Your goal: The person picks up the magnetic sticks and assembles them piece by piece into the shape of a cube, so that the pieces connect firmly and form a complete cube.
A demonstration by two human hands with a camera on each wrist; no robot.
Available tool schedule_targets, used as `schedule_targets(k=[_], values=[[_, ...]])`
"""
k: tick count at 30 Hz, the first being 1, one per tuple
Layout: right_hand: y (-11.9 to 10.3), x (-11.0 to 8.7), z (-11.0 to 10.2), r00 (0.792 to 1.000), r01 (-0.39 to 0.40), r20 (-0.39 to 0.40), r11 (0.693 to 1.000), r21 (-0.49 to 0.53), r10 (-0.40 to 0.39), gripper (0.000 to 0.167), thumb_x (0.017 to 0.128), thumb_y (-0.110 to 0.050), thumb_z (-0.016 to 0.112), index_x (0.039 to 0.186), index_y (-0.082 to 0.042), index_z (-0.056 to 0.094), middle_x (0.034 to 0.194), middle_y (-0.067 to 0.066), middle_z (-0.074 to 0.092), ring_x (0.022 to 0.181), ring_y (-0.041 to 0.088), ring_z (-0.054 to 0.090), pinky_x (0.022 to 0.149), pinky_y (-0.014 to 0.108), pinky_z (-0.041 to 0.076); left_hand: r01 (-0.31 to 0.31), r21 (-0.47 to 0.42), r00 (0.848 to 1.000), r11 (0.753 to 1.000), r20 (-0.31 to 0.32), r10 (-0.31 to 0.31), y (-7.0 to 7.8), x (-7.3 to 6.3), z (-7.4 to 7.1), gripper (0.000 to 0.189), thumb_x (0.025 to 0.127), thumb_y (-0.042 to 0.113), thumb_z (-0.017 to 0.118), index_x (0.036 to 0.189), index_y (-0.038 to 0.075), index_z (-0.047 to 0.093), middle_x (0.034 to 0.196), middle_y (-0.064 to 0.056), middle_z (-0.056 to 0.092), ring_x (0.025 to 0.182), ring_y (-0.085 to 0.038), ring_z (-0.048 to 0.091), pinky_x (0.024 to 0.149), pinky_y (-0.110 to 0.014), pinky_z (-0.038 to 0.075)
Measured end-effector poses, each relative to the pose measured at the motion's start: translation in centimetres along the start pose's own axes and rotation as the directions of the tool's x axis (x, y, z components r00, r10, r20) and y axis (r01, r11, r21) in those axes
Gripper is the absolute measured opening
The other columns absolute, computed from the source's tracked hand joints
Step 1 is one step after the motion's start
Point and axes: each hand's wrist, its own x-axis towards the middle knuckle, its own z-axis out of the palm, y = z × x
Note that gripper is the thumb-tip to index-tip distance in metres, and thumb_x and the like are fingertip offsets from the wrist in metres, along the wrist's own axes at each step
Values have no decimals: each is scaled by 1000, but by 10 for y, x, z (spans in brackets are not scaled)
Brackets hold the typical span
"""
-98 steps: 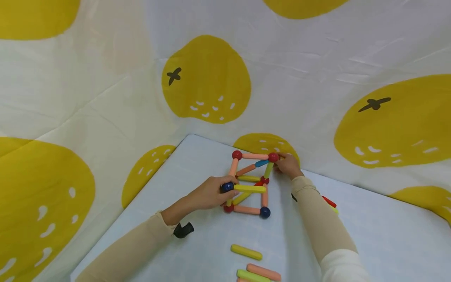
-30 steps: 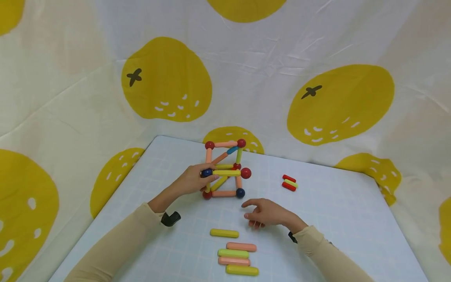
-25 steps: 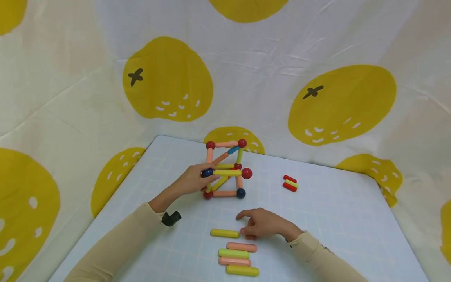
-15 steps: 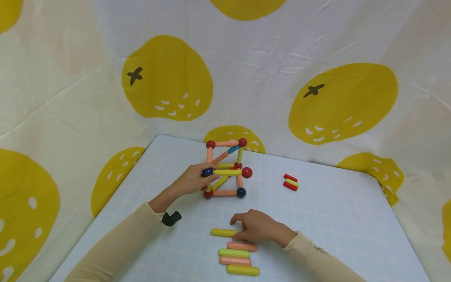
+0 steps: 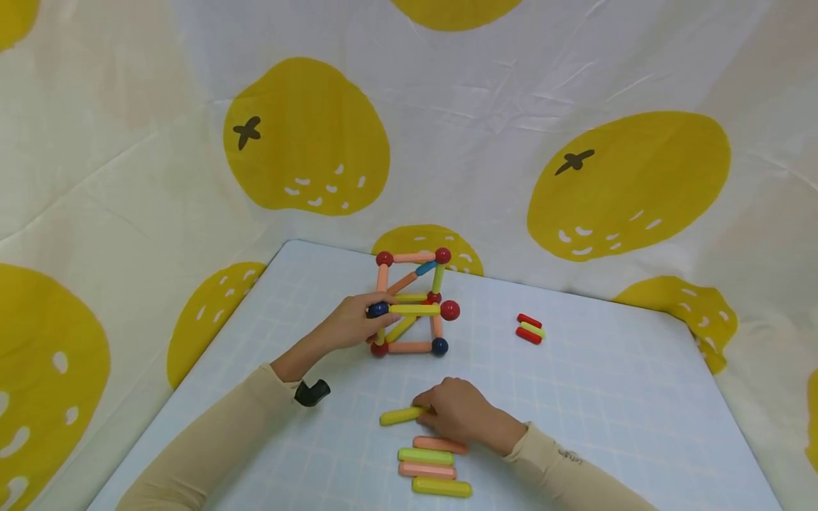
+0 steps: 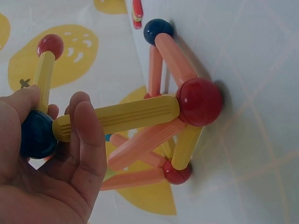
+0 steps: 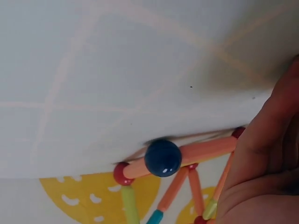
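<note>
A building frame of magnetic rods and balls stands on the table toward the back. My left hand grips a dark blue ball at its upper near corner, with fingers against the upright yellow rod beneath. From that ball another yellow rod reaches rightward and carries a red ball on its free end. In front of the frame, my right hand pinches the right end of a loose yellow rod, which is angled upward to the right. Its fingertips are partly hidden.
Below the right hand lie salmon, light green and yellow rods among several in a stack. Short red and green pieces rest at the right. A fruit-patterned cloth hangs behind the table.
My right hand has come from the frame's back corner to the front and taken hold of the loose yellow rod, turning it. A red ball now tips the upper yellow rod. The left hand keeps its grip.
</note>
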Motion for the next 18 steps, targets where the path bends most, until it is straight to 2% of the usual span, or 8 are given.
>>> schedule_targets(k=[2,4,7,8,10,14,15,18], values=[[3,1,-1,999,-37,-6,998,59,37,23,94,-29,73,116,-22,78,82,-16,73,66,-3,56,63,18,48,4,1,1000,1000,1,-4,1,0,0,31,98,38,69,127,27,63,82,-12,66,61,-21,61,58,-28,49],[9,1,-4,995,-91,-17,983,161,95,25,94,-29,74,118,-20,77,75,-14,70,61,0,55,58,18,46,3,1,1000,1000,1,-3,2,0,-1,31,98,37,69,127,27,63,82,-13,66,61,-21,61,58,-28,49],[22,3,-10,981,-168,-39,927,335,192,29,95,-25,73,123,-16,75,71,-9,69,59,6,60,55,20,46,-3,1,1000,1000,-1,3,3,-1,-1,31,98,36,69,127,26,64,81,-14,67,63,-26,63,58,-29,49],[26,3,-11,973,-191,-44,896,402,227,31,95,-23,73,124,-14,74,72,-6,71,60,8,62,56,21,49,-7,1,1000,1000,-2,7,2,-1,-1,31,98,35,69,127,25,64,81,-14,67,63,-27,63,58,-29,49],[35,3,-13,950,-241,-38,806,541,309,37,96,-22,72,130,-9,70,77,-1,74,64,13,67,60,24,54,-10,-2,1000,1000,-4,10,1,-1,-1,30,98,35,69,126,25,64,81,-15,67,64,-29,64,58,-29,50],[46,1,-16,888,-300,-27,621,724,460,45,99,-22,68,139,-3,61,90,8,78,73,16,71,71,29,61,-14,-13,1000,1000,1,14,-2,-1,0,28,98,36,69,123,27,64,82,-16,67,67,-35,65,58,-29,50],[47,0,-17,872,-306,-29,589,748,489,46,100,-22,66,141,-3,59,92,9,78,74,16,72,72,30,61,-14,-16,1000,1000,3,14,-2,-1,1,29,97,37,69,124,27,64,83,-17,67,68,-37,66,58,-29,50],[47,0,-22,837,-305,-43,531,790,545,46,102,-20,63,145,-5,56,97,10,78,77,15,72,74,30,61,-12,-14,1000,1000,6,12,-2,0,0,32,97,39,69,126,26,64,84,-17,67,71,-40,66,58,-29,50]])
